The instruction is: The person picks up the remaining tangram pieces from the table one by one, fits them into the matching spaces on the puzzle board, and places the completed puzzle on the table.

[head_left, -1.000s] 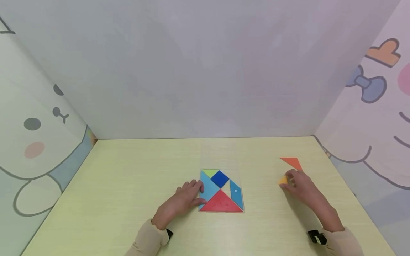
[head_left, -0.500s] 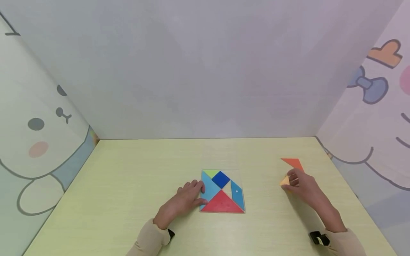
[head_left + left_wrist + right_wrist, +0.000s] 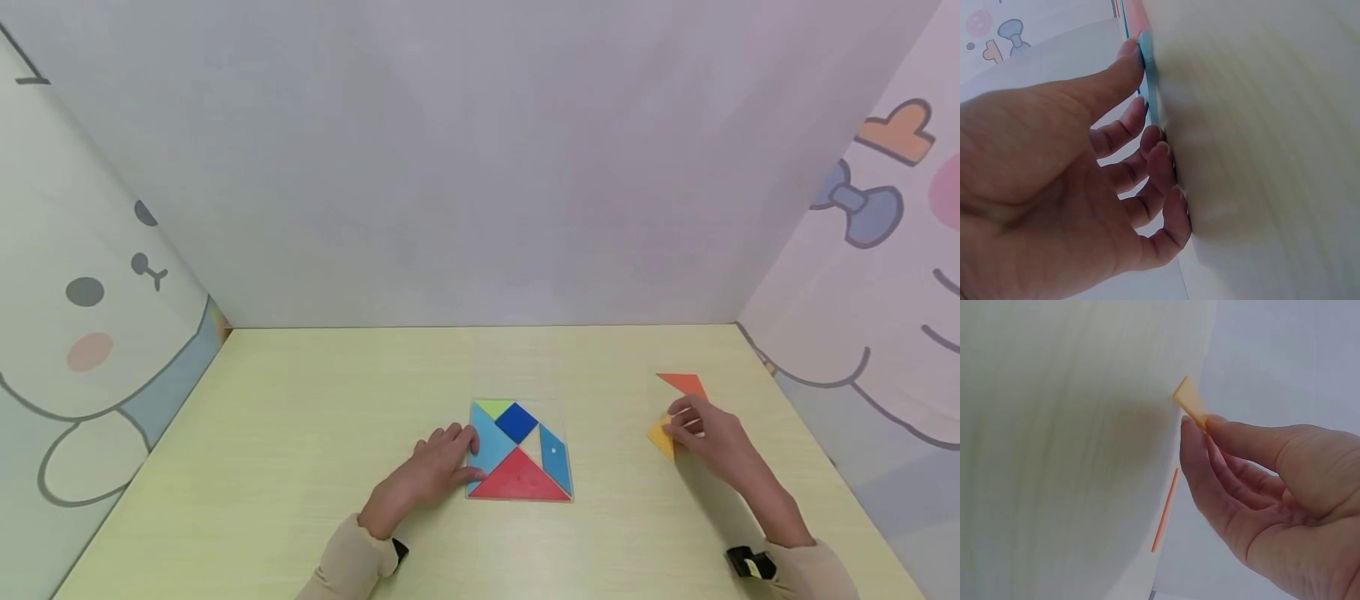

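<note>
At right, fingers [image 3: 1194,450] pinch a yellow piece [image 3: 1189,402]; left fingers [image 3: 1175,220] apart; only head view shows green triangle [image 3: 495,407].

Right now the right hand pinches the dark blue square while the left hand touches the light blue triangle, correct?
Not quite: the right wrist view shows the right hand pinching a yellow piece, not the dark blue square. The left hand does touch the light blue triangle.

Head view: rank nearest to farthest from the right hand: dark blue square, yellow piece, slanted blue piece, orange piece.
1. Yellow piece, pinched in the right hand.
2. Orange piece, just beyond the hand.
3. Slanted blue piece, well to the left.
4. Dark blue square, left of that piece.
</note>
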`<action>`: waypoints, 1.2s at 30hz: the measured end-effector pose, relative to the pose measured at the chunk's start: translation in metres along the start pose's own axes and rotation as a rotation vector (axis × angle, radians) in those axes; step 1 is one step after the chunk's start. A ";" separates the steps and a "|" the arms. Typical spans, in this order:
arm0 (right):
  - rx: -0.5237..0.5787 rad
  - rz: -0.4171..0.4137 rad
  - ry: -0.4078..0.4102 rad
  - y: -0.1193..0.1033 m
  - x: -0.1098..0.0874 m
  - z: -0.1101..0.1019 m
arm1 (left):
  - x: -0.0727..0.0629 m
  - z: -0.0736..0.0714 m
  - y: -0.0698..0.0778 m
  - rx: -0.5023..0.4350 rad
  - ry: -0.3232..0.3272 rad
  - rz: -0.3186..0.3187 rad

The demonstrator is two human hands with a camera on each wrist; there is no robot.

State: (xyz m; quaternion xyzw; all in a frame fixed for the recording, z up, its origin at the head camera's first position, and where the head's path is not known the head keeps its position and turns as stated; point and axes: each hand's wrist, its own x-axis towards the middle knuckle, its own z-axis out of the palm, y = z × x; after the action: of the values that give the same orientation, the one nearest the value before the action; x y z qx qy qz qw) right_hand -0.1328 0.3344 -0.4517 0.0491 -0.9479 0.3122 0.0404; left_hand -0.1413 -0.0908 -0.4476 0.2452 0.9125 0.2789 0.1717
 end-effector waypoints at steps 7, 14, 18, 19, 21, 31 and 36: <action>0.043 -0.010 -0.004 0.000 -0.002 0.003 | 0.000 0.000 0.000 0.000 0.002 0.015; 0.128 -0.071 0.037 -0.005 -0.001 0.007 | 0.001 0.001 -0.001 0.000 -0.003 0.007; 0.188 -0.105 0.031 -0.010 0.002 0.011 | 0.001 0.001 -0.001 -0.001 -0.002 0.005; 0.205 -0.110 0.024 -0.012 0.003 0.012 | 0.001 0.001 0.000 0.000 -0.001 0.004; 0.243 -0.108 0.008 -0.015 0.005 0.015 | 0.001 0.001 0.000 0.005 0.001 0.005; 0.270 -0.079 -0.048 -0.039 0.013 0.029 | 0.001 0.002 -0.002 0.012 0.000 -0.002; 0.282 -0.079 -0.073 -0.049 0.017 0.036 | 0.001 0.002 -0.002 0.013 -0.002 -0.010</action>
State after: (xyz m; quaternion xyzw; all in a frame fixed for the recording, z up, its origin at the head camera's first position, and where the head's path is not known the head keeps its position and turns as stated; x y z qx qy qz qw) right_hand -0.1454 0.2726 -0.4494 0.1029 -0.8929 0.4382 0.0107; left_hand -0.1418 -0.0908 -0.4506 0.2420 0.9153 0.2720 0.1724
